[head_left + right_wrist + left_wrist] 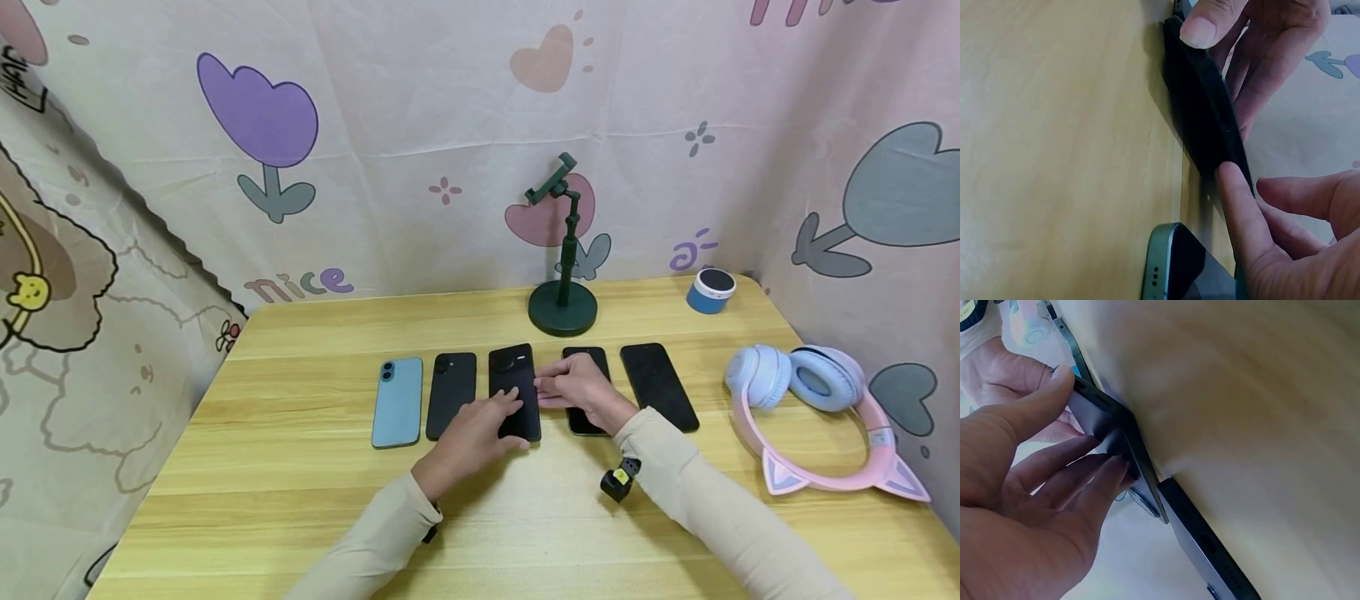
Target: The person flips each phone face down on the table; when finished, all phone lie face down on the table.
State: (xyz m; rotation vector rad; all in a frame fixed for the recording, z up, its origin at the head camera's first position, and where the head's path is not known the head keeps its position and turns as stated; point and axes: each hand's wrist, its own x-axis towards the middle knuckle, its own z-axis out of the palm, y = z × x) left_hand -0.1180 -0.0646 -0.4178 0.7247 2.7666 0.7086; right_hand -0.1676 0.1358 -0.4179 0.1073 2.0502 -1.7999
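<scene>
The middle phone (pixel 513 360), dark with its camera side up, is between my two hands. My left hand (pixel 480 429) spreads its fingers over the back, the thumb (pixel 1054 400) at the lower end. From the other side my right hand (pixel 573 385) holds the long edge, its index finger (pixel 1241 215) against it. In the right wrist view the phone's dark underside (pixel 1194 112) shows, tilted away from the table. To the left lie a black phone (pixel 452 383) and a light blue phone (pixel 397 404), both camera side up.
Right of the middle phone lie two dark-screened phones (pixel 587 421) (pixel 660 387), the nearer partly under my right hand. A dark green phone stand (pixel 562 308), a blue-and-white round speaker (pixel 710 292) and pink cat-ear headphones (pixel 821 479) stand around them on the wooden table (pixel 247 467).
</scene>
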